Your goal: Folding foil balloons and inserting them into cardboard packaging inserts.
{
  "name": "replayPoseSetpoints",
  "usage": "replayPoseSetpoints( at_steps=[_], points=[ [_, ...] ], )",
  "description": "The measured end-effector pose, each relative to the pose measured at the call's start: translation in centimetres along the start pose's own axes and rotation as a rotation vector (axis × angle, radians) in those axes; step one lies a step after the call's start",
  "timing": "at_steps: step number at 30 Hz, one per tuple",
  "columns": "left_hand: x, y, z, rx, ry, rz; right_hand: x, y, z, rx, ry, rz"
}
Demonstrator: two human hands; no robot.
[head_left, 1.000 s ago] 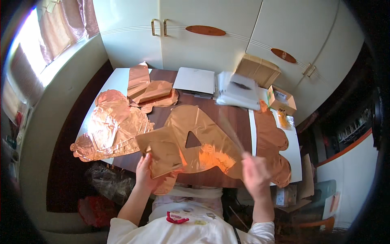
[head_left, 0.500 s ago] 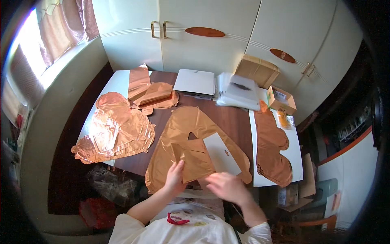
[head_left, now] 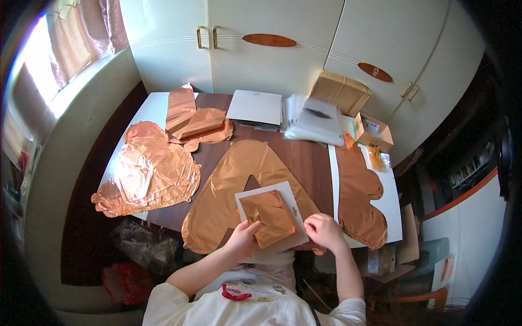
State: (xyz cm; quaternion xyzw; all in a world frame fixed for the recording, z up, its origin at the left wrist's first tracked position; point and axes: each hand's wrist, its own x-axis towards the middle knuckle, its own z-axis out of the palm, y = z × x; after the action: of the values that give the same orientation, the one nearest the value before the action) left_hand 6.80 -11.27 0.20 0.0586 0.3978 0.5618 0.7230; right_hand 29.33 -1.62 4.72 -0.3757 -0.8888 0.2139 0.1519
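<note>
My left hand grips a folded copper-coloured foil balloon, thumb on top, against a white card with a small hanging slot. The card shows around the folded foil, tilted above the table's front edge. My right hand is closed beside the card's right edge; whether anything sits in its fingers is hidden. Beneath both lies a large flat A-shaped foil balloon.
More flat copper foil balloons lie on the table: a shiny pile at left, a folded one behind it and a wavy-edged one at right. White cards, clear plastic bags and a small cardboard box stand at the back.
The white card, which lay on the large balloon, is now behind the folded foil in my left hand. My right hand has moved right and closed beside the card.
</note>
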Motion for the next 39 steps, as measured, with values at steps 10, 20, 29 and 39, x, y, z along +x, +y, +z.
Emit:
replayPoseSetpoints(
  at_steps=[10, 20, 29, 39],
  points=[
    [-0.3, 1.0, -0.5, 0.172, 0.053, -0.124, 6.9, 1.2, 1.7, -0.239, -0.341, -0.418],
    [-1.7, 1.5, -1.3, 0.214, 0.09, 0.001, 7.3, 1.0, 2.2, -0.371, -0.511, -0.361],
    [-1.4, 2.3, 1.6, 1.986, -0.282, 0.951, 7.1, 1.4, 2.4, -0.345, -0.458, -0.375],
    [1.6, 2.8, -0.1, 2.196, -0.122, 0.899, 7.2, 0.5, 1.9, -0.363, -0.498, -0.351]
  ],
)
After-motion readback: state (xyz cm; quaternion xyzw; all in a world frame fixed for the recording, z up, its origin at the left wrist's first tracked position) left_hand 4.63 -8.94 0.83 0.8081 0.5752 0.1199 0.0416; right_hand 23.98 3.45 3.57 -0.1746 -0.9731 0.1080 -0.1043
